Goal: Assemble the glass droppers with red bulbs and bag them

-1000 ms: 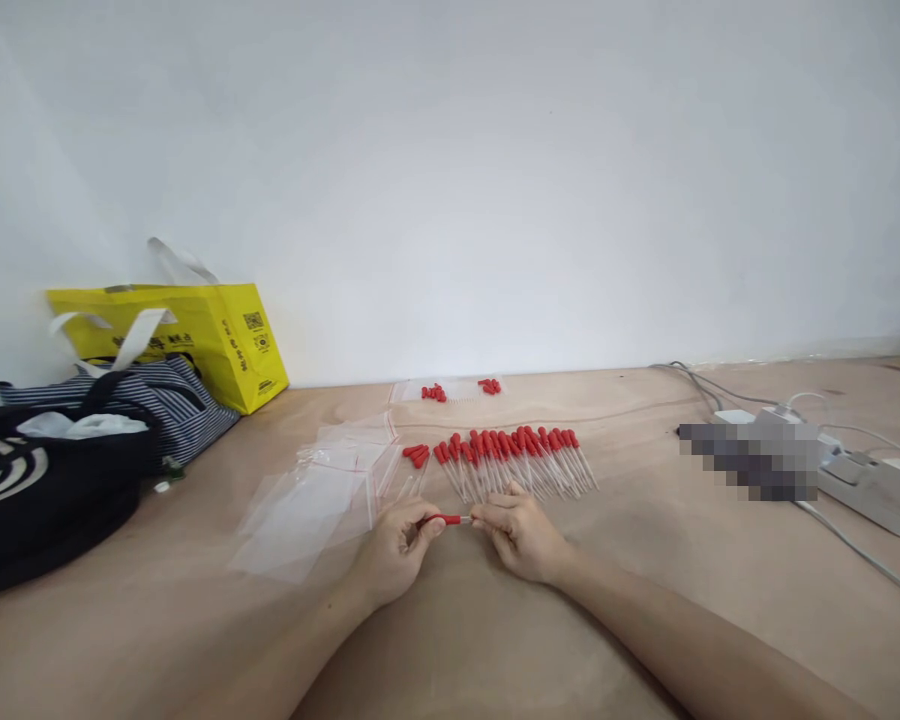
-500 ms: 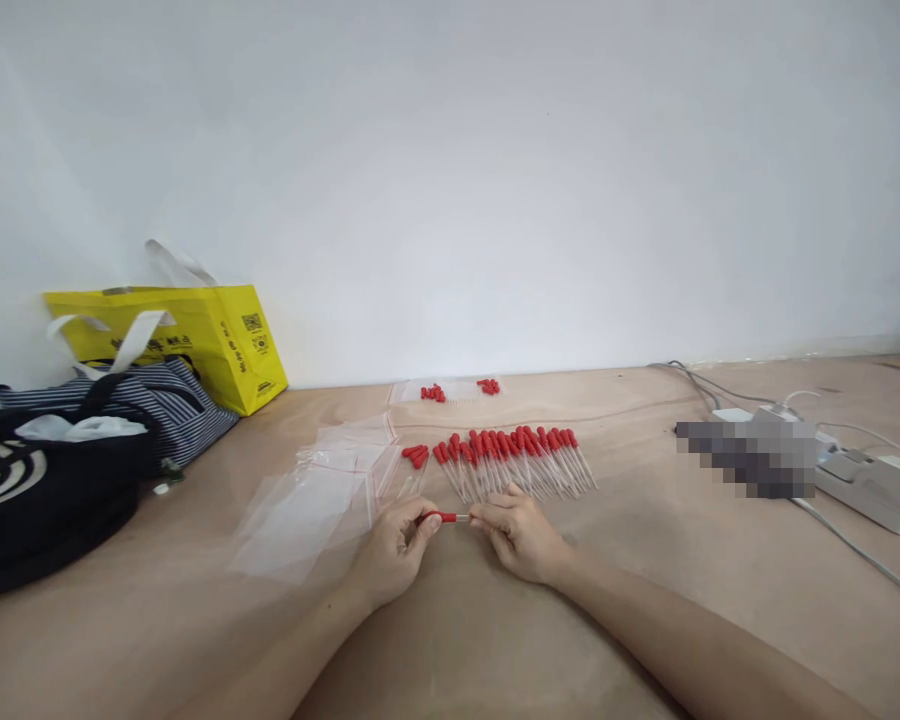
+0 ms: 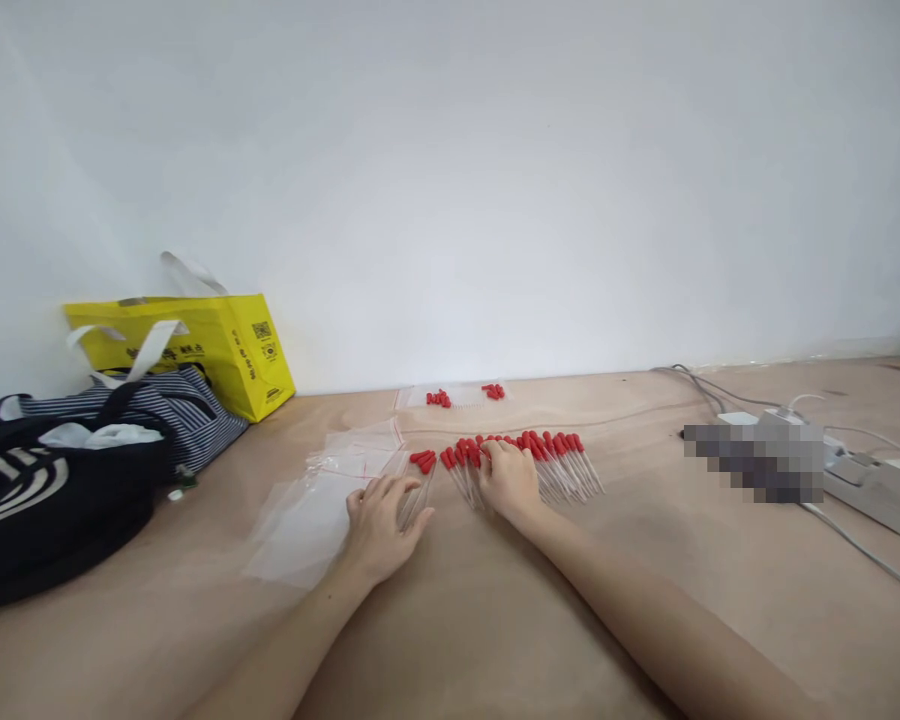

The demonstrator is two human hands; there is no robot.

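Observation:
Several glass droppers with red rubber bulbs (image 3: 562, 460) lie side by side in a row, bulbs toward the wall. My right hand (image 3: 508, 482) is over the left-middle of that row, its fingers bent down and closed on a dropper's red bulb (image 3: 474, 456); the fingertips are partly hidden. To the left of the row is a small separate group of droppers (image 3: 423, 461). My left hand (image 3: 381, 528) holds nothing, fingers apart, beside this group's glass stems and at the edge of some clear zip bags (image 3: 300, 520).
Farther back, a clear bag (image 3: 465, 396) lies flat with two clusters of red bulbs (image 3: 439, 398). On the left stand a yellow shopping bag (image 3: 247, 350), a striped bag (image 3: 210, 420) and a black bag (image 3: 82, 510). A power strip (image 3: 877, 495) with cables is at the right.
The red-bulbed dropper held between both hands is no longer there. My left hand has opened and moved slightly left; my right hand has moved forward onto the row.

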